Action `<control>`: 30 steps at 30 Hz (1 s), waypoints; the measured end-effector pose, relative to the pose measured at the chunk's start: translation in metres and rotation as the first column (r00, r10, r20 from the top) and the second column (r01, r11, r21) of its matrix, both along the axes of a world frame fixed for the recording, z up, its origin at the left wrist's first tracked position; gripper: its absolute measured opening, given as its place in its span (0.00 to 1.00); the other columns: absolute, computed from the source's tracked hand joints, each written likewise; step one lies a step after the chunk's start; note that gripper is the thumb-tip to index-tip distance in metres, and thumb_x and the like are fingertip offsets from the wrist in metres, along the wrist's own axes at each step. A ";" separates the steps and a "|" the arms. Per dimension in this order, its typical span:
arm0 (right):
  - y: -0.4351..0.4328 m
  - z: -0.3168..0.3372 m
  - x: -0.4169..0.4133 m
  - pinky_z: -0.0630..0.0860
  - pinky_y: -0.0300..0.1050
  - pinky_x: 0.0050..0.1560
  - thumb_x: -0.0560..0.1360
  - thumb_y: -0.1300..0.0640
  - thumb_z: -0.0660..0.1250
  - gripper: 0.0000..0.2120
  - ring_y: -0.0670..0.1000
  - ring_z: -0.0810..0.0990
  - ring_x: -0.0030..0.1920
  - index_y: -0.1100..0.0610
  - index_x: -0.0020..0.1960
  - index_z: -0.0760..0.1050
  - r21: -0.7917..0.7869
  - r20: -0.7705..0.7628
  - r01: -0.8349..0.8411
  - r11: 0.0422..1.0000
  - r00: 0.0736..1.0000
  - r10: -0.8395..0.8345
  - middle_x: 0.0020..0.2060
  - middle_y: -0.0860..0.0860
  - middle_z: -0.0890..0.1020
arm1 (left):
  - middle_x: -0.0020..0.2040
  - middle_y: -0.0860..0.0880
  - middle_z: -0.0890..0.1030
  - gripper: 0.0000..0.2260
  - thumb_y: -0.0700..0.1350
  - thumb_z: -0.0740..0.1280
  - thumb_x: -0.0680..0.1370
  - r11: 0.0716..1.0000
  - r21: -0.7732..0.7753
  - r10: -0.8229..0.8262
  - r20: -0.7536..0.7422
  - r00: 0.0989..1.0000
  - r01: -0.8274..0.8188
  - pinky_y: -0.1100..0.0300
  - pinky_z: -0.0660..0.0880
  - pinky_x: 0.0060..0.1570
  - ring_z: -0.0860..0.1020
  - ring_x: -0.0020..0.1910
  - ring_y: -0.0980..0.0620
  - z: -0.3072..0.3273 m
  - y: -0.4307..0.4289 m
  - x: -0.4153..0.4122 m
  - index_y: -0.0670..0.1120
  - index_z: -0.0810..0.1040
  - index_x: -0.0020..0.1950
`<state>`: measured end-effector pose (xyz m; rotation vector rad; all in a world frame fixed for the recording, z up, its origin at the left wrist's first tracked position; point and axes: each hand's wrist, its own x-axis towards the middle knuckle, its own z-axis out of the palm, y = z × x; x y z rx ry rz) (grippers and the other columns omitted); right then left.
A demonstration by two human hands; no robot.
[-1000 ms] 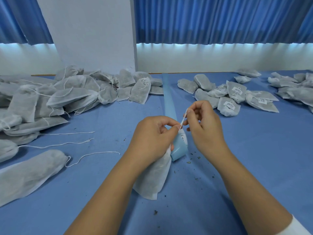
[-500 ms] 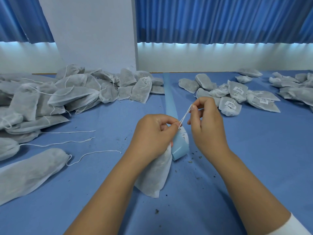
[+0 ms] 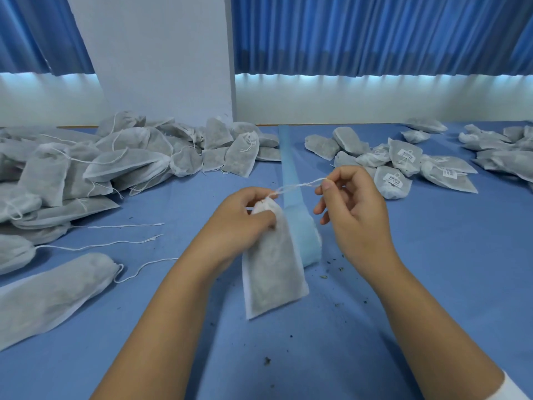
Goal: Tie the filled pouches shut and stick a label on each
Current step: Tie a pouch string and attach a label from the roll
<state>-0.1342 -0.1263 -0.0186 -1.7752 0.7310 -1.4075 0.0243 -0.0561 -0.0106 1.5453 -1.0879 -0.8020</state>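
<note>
At the centre of the blue table (image 3: 432, 284), our left hand (image 3: 239, 217) grips a filled pouch (image 3: 271, 269) by its neck; our right hand (image 3: 354, 209) pinches its drawstring (image 3: 300, 186), taut toward one o'clock. Labelled pouches (image 3: 403, 166) lie at one o'clock. A larger untied heap (image 3: 129, 160) lies at ten, so we judge most work remains.

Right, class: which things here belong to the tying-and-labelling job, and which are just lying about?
Job: grey fabric pouch in left hand; white drawstring pinched by right hand; pale blue label strip; untied pouch pile; labelled pouch pile.
Lying about: dark crumbs on blue tablecloth; blue pleated curtains.
</note>
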 end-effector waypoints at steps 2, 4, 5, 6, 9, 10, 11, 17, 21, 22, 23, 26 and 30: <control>0.005 -0.001 0.002 0.76 0.44 0.37 0.78 0.57 0.63 0.05 0.46 0.80 0.37 0.48 0.45 0.71 -0.045 -0.066 -0.049 0.998 0.997 0.046 0.40 0.45 0.79 | 0.48 0.55 0.83 0.08 0.39 0.69 0.76 0.991 -0.030 0.131 -0.036 0.991 -0.133 0.66 0.75 0.43 0.80 0.43 0.59 -0.001 -0.002 0.004 0.51 0.83 0.49; 0.010 -0.004 0.004 0.74 0.39 0.38 0.78 0.58 0.64 0.08 0.47 0.79 0.40 0.46 0.45 0.71 -0.098 -0.166 -0.080 0.992 0.984 0.063 0.41 0.43 0.78 | 0.46 0.51 0.85 0.05 0.40 0.70 0.76 0.978 -0.055 0.194 -0.100 0.976 -0.200 0.63 0.76 0.43 0.82 0.43 0.55 -0.002 -0.003 0.009 0.48 0.84 0.48; 0.012 -0.005 0.005 0.73 0.36 0.38 0.78 0.59 0.64 0.08 0.47 0.79 0.41 0.47 0.45 0.72 -0.129 -0.215 -0.093 0.987 0.975 0.064 0.41 0.42 0.78 | 0.45 0.50 0.86 0.04 0.40 0.70 0.76 0.972 -0.070 0.215 -0.133 0.968 -0.225 0.63 0.76 0.42 0.82 0.42 0.54 -0.002 -0.003 0.011 0.48 0.84 0.48; 0.013 -0.006 0.006 0.73 0.35 0.39 0.78 0.59 0.64 0.06 0.46 0.78 0.43 0.49 0.46 0.72 -0.164 -0.259 -0.107 0.981 0.964 0.062 0.42 0.42 0.77 | 0.45 0.49 0.85 0.04 0.41 0.71 0.77 0.964 -0.086 0.236 -0.164 0.958 -0.252 0.62 0.76 0.42 0.82 0.42 0.54 -0.001 -0.004 0.012 0.48 0.84 0.49; 0.015 -0.009 0.009 0.74 0.42 0.43 0.77 0.58 0.62 0.02 0.46 0.76 0.47 0.53 0.47 0.74 -0.259 -0.361 -0.156 0.953 0.931 0.054 0.44 0.42 0.75 | 0.44 0.49 0.84 0.06 0.47 0.70 0.78 0.941 -0.083 0.302 -0.228 0.926 -0.327 0.58 0.78 0.41 0.82 0.40 0.54 0.000 -0.005 0.014 0.51 0.82 0.54; 0.014 -0.010 0.009 0.74 0.45 0.44 0.77 0.58 0.62 0.03 0.47 0.76 0.48 0.54 0.47 0.75 -0.283 -0.379 -0.168 0.944 0.924 0.051 0.45 0.43 0.75 | 0.44 0.49 0.84 0.07 0.49 0.70 0.78 0.933 -0.065 0.332 -0.215 0.918 -0.353 0.56 0.79 0.43 0.82 0.41 0.52 -0.001 -0.006 0.014 0.51 0.81 0.55; 0.014 -0.011 0.009 0.75 0.46 0.45 0.78 0.58 0.62 0.04 0.47 0.76 0.49 0.55 0.48 0.75 -0.304 -0.391 -0.178 0.936 0.919 0.048 0.46 0.44 0.75 | 0.46 0.49 0.84 0.09 0.52 0.70 0.78 0.925 -0.044 0.365 -0.181 0.913 -0.378 0.54 0.79 0.45 0.82 0.43 0.51 -0.001 -0.007 0.014 0.49 0.80 0.54; 0.012 -0.016 0.011 0.74 0.47 0.51 0.77 0.57 0.65 0.03 0.48 0.73 0.53 0.55 0.49 0.77 -0.354 -0.463 -0.214 0.911 0.886 0.028 0.51 0.45 0.73 | 0.45 0.45 0.85 0.19 0.59 0.61 0.81 0.949 0.059 0.315 -0.191 0.930 -0.310 0.50 0.84 0.43 0.85 0.45 0.47 0.002 -0.005 0.008 0.44 0.80 0.45; 0.009 -0.016 0.008 0.69 0.39 0.52 0.77 0.57 0.66 0.03 0.46 0.72 0.53 0.54 0.49 0.77 -0.373 -0.492 -0.173 0.911 0.870 -0.036 0.52 0.44 0.73 | 0.48 0.43 0.86 0.12 0.48 0.59 0.82 0.988 0.068 0.157 -0.509 0.846 -0.142 0.51 0.83 0.45 0.86 0.44 0.48 0.007 -0.003 0.007 0.44 0.80 0.55; 0.008 -0.016 0.008 0.69 0.39 0.52 0.77 0.57 0.66 0.02 0.46 0.72 0.54 0.54 0.49 0.77 -0.366 -0.497 -0.170 0.915 0.867 -0.037 0.52 0.44 0.72 | 0.50 0.42 0.86 0.13 0.47 0.59 0.81 0.995 0.046 0.101 -0.569 0.816 -0.092 0.51 0.82 0.47 0.85 0.46 0.46 0.007 -0.003 0.008 0.43 0.79 0.58; 0.008 -0.016 0.007 0.69 0.39 0.53 0.77 0.57 0.66 0.02 0.47 0.72 0.54 0.54 0.49 0.77 -0.357 -0.501 -0.170 0.918 0.865 -0.035 0.52 0.44 0.72 | 0.51 0.41 0.86 0.13 0.46 0.59 0.80 0.999 0.020 0.045 -0.595 0.802 -0.041 0.51 0.82 0.47 0.85 0.46 0.46 0.008 -0.002 0.009 0.43 0.78 0.59; 0.007 -0.016 0.007 0.72 0.44 0.53 0.77 0.58 0.66 0.02 0.48 0.72 0.55 0.54 0.49 0.76 -0.337 -0.510 -0.166 0.927 0.860 -0.031 0.52 0.45 0.72 | 0.47 0.43 0.86 0.07 0.42 0.68 0.78 0.997 -0.024 -0.073 -0.494 0.866 0.070 0.57 0.83 0.46 0.85 0.44 0.49 0.008 0.001 0.008 0.41 0.81 0.52; 0.004 -0.016 0.006 0.74 0.44 0.55 0.77 0.59 0.67 0.02 0.48 0.73 0.56 0.54 0.49 0.77 -0.283 -0.487 -0.163 0.945 0.874 0.005 0.52 0.46 0.74 | 0.48 0.41 0.86 0.05 0.35 0.71 0.75 0.999 -0.044 -0.029 -0.349 0.937 0.014 0.54 0.81 0.54 0.85 0.50 0.44 0.001 -0.001 0.003 0.39 0.83 0.50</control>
